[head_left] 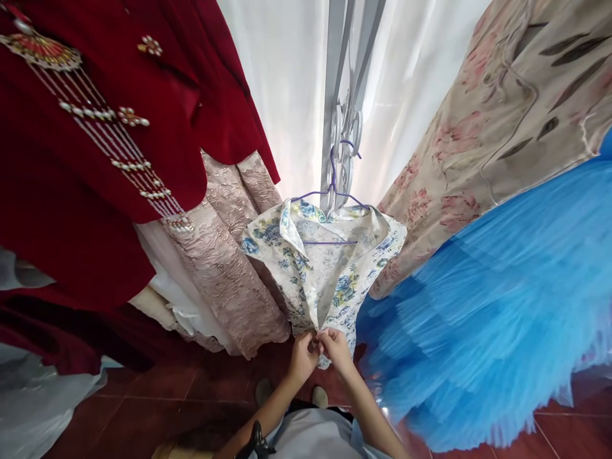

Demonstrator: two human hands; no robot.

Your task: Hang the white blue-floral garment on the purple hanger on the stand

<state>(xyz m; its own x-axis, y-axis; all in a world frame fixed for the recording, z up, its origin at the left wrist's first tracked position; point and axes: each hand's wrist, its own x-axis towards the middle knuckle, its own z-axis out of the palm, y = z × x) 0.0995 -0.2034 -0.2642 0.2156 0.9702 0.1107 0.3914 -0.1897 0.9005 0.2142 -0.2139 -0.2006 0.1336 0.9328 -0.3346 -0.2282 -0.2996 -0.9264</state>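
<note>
A cream shirt with blue and yellow flowers [329,268] hangs on a purple hanger [332,191] hooked to a grey metal frame [342,95]. Its collar lies open at the top. My left hand [302,358] and my right hand [337,349] meet at the shirt's front opening, low down. Both pinch the two fabric edges together, fingertips almost touching each other. What lies between the fingertips is too small to tell.
A dark red beaded garment [95,159] hangs at the left, with a pink brocade skirt [224,268] beside it. A beige floral dress [502,108] and a bright blue tulle skirt [492,312] crowd the right. White curtains [282,83] hang behind. The floor is red tile [157,408].
</note>
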